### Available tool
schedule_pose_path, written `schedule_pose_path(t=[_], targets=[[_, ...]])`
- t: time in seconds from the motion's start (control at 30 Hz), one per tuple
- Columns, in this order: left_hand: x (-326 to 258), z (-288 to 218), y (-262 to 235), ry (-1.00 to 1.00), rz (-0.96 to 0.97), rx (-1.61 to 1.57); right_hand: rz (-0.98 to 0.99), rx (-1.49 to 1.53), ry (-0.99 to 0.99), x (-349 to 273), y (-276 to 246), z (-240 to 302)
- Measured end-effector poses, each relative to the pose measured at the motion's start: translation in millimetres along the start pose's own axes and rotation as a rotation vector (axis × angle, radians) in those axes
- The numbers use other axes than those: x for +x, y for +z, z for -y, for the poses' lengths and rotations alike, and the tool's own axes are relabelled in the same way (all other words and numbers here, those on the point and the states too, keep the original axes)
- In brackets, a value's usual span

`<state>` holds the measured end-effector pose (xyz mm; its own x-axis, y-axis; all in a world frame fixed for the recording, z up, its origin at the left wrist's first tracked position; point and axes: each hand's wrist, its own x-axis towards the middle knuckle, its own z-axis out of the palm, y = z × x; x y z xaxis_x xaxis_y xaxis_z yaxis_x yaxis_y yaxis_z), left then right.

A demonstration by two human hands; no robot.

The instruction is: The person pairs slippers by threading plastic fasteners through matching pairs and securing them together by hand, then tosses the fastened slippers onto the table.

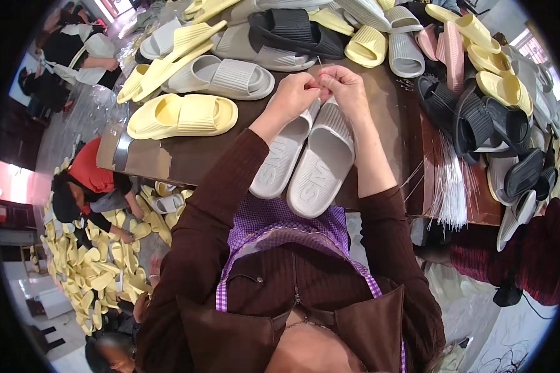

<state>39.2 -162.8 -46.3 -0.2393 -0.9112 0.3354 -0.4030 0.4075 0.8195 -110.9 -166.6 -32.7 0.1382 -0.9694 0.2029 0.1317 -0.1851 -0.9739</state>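
Observation:
Two grey slide sandals [308, 163] lie side by side on the dark brown table [205, 152], heels toward me. My left hand [295, 93] and my right hand [344, 87] meet above their straps, fingertips pinched together on something very small. A thin needle-like pin [320, 63] sticks up between the fingers. Both forearms wear dark brown sleeves.
Yellow sandals [180, 115], grey sandals [230, 78], black sandals [479, 121] and pink sandals [445, 46] crowd the table's back and right. A bundle of thin clear plastic ties [451, 186] lies at right. A person in red [96, 180] crouches over several yellow sandals [87, 273] on the floor at left.

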Motion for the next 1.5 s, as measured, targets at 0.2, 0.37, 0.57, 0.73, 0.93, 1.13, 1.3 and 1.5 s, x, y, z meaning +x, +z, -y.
schedule_pose_path(t=[0.2, 0.37, 0.57, 0.73, 0.93, 1.13, 1.3, 1.5], targets=[[6, -2, -1, -0.176, 0.097, -0.223, -0.026, 0.197, 0.083, -5, -12, 0], [7, -17, -7, -0.355, 0.165, -0.525, -0.054, 0.158, 0.066, -9, -18, 4], [4, -19, -9, -0.370, 0.126, -0.640, -0.077, -0.138, 0.045, -12, -26, 12], [5, -18, -11, -0.395, 0.095, -0.717, -0.078, -0.307, -0.068, -21, -16, 12], [3, -20, -10, -0.414, 0.055, -0.764, -0.123, -0.614, -0.207, -24, -9, 19], [2, -22, -10, -0.405, 0.060, -0.752, -0.117, -0.660, -0.251, -24, -6, 16], [1, -20, -11, -0.402, 0.047, -0.770, -0.125, -0.677, -0.256, -24, -4, 18], [3, -19, -8, -0.399, 0.048, -0.775, -0.125, -0.672, -0.258, -22, -6, 15]])
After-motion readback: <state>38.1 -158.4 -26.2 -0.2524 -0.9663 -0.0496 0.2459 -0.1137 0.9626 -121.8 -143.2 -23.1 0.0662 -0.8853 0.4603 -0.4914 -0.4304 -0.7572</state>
